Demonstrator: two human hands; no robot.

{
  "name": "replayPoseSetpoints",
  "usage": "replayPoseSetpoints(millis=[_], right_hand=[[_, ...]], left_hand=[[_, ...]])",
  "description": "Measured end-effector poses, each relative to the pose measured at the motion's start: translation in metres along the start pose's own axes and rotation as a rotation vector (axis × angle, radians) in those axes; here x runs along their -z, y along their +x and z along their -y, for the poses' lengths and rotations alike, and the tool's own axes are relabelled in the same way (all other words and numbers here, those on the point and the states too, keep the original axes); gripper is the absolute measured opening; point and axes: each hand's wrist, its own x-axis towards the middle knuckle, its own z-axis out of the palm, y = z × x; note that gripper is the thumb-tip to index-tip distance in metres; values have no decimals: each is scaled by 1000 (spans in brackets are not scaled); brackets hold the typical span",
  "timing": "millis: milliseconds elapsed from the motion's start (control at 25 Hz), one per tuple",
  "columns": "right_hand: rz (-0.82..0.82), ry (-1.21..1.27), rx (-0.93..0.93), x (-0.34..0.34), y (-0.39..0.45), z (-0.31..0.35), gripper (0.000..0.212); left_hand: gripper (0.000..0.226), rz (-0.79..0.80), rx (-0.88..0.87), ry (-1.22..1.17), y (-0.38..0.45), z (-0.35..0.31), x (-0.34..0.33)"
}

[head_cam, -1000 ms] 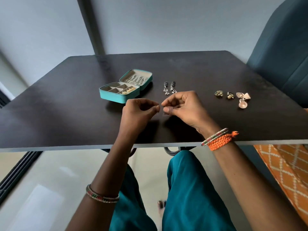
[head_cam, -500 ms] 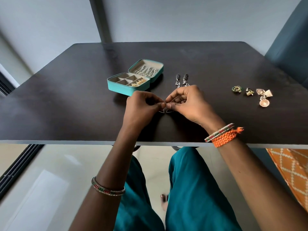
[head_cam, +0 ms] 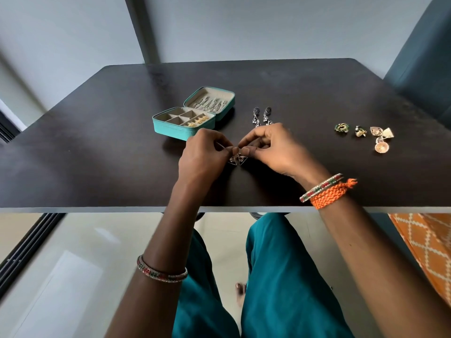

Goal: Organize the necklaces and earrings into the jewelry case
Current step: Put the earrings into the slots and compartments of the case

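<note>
A pair of triangular silver earrings [head_cam: 237, 160] is pinched between curled fingertips of the left hand [head_cam: 203, 154] and right hand [head_cam: 273, 150], at 5 o'clock from the open teal jewelry case [head_cam: 180, 131].

On the table [head_cam: 97, 147], the jewelry case [head_cam: 192, 115] lies left of the drop earrings [head_cam: 261, 116], other earrings [head_cam: 363, 135] far right.

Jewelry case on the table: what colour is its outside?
Teal outside, with a beige lining; the jewelry case lies open, seen best in the head view.
</note>
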Motion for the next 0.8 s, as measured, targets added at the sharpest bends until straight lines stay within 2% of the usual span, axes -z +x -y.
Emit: replayPoseSetpoints(millis=[160, 240, 400, 560, 720, 800], right_hand=[[47, 42, -30, 17, -7, 0, 9], [-17, 56, -15, 34, -16, 1, 12], [-216, 48, 22, 83, -35, -6, 14], [-421, 65, 15, 132, -48, -24, 12], [-613, -20, -106, 168, -50, -70, 19], [-635, -88, -134, 173, -44, -87, 21]], left_hand=[[22, -82, 22, -45, -4, -3, 0], [22, -105, -6, -58, -5, -10, -2], [20, -151, -204, -121, -5, -49, -16], [19, -9, -346, -297, 5, -96, -59], [19, 161, -275, -406, 24, -124, -122], [16, 155, -216, -411, 36, -131, -139]])
